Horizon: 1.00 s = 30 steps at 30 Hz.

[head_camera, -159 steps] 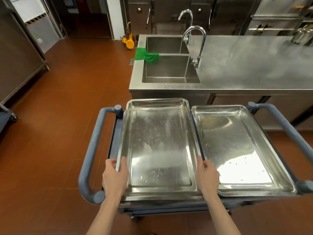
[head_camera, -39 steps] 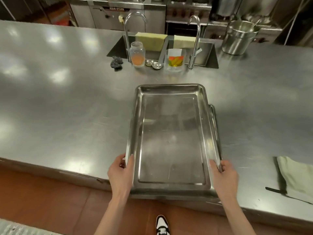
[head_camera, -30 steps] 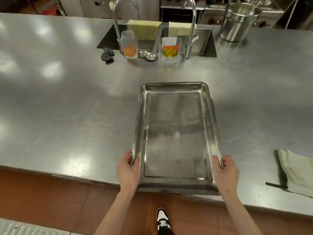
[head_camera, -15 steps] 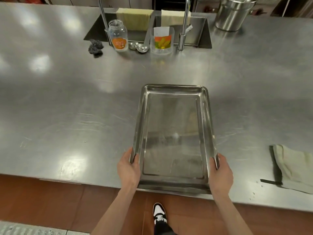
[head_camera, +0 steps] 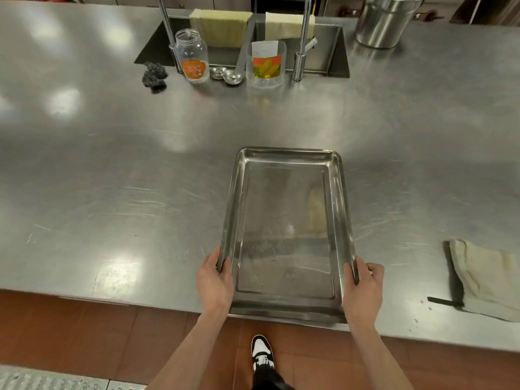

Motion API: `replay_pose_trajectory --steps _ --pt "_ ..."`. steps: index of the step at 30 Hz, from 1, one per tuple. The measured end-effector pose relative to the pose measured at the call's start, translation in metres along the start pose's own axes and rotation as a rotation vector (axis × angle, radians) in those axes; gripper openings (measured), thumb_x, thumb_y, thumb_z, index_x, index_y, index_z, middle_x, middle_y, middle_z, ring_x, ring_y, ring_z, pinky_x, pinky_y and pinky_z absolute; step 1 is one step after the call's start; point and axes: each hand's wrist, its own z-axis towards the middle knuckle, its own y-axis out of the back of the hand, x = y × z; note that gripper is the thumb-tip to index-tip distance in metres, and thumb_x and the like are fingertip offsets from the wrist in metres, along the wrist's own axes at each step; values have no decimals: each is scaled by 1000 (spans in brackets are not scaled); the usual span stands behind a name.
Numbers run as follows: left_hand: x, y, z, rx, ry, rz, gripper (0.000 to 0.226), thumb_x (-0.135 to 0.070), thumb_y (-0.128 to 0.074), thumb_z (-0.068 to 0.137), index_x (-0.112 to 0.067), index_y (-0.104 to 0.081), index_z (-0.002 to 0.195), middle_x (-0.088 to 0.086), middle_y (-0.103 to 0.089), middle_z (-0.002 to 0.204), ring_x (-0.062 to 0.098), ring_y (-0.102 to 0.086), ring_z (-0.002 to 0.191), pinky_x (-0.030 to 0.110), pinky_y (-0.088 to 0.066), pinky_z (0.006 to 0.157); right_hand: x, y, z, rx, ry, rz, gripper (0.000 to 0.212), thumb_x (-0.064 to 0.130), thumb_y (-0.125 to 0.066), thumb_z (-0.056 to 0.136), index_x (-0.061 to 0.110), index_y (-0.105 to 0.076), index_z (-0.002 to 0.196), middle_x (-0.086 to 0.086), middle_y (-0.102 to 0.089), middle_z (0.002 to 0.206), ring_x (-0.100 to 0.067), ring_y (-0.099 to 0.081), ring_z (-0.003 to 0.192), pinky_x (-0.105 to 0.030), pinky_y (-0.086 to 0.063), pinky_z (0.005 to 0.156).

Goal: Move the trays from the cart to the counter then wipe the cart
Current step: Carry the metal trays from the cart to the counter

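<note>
Head view, entry.

A: Position of the tray [head_camera: 287,235]?
B: Flat on the steel counter [head_camera: 112,178], long axis running away from the person, near short edge at the counter's front lip. All places below are given relative to the tray.

A: Grip?
B: Left hand [head_camera: 215,282] curls over the left long rim near the near corner; right hand [head_camera: 363,288] does the same on the right rim. Both hold the tray. It looks like 1 tray; a second nested beneath cannot be ruled out.

A: Handling?
B: Judgement: stiff sheet steel, moderate weight, polished and slippery, not fragile. The rolled long rims are the places to hold, 2 hands opposite each other for balance.

A: Surroundings?
B: Folded cloth [head_camera: 489,280] to the right; jar [head_camera: 192,57] and clear container [head_camera: 266,66] beyond the far end, by the sink [head_camera: 334,52].
</note>
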Motion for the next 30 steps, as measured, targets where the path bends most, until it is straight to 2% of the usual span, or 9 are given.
replay_pose_trajectory --steps 4,8,12,15,17,20,24,27,30 --pt "8 -6 3 11 25 -16 37 -14 -67 102 -8 -66 139 -4 -61 102 18 -66 90 37 -60 91 -4 -4 0 -33 -10 -19 29 17 -71 97 12 -71 126 -1 -50 110 -23 -55 93 -34 -46 73" --pt "14 -9 3 21 47 0 42 -16 -68 102 -7 -63 143 -1 -61 105 20 -66 94 39 -60 94 -6 -6 0 9 -64 -12 27 21 -69 98 16 -71 124 9 -41 108 -20 -54 86 -32 -44 77" --pt "12 -4 6 56 55 11 42 -23 -71 100 -12 -65 140 -4 -62 109 18 -68 97 36 -61 92 -4 -4 3 36 -66 -1 28 25 -67 98 14 -71 124 3 -46 110 -25 -59 88 -33 -46 79" --pt "8 5 7 79 64 -28 44 -36 -69 100 -20 -63 141 -8 -60 122 17 -67 107 40 -61 95 9 1 1 41 -46 78 50 48 -46 103 15 -65 135 -6 -53 120 -29 -60 104 -40 -51 86" --pt "2 13 4 51 64 -120 43 -40 -64 103 -24 -59 143 -8 -60 131 14 -62 118 42 -57 103 26 6 -3 42 -5 191 60 54 -34 104 16 -61 142 -5 -55 128 -25 -57 116 -42 -51 94" --pt "-12 30 -3 2 27 -280 43 -44 -53 107 -29 -56 147 -13 -58 141 11 -57 129 36 -49 109 60 15 -8 80 84 368 56 49 -29 108 18 -56 146 -2 -58 137 -11 -52 125 -34 -44 104" --pt "-38 54 -9 -43 -56 -385 42 -41 -40 113 -31 -53 151 -18 -56 150 -2 -50 138 18 -40 113 108 29 -10 157 201 602 56 48 -24 111 18 -53 149 5 -59 146 -9 -53 137 -32 -42 115" --pt "-61 74 -11 -104 -126 -444 46 -41 -32 115 -26 -52 154 -17 -55 153 -7 -45 142 5 -33 112 144 32 -9 242 320 731 53 37 -20 113 16 -48 153 6 -54 154 -10 -46 145 -34 -36 121" --pt "-79 99 -15 -206 -201 -515 57 -50 -27 110 -23 -50 155 -16 -54 155 -4 -43 146 18 -32 121 189 40 -13 278 425 843 51 23 -19 113 8 -49 152 0 -53 155 -13 -44 148 -36 -34 124"
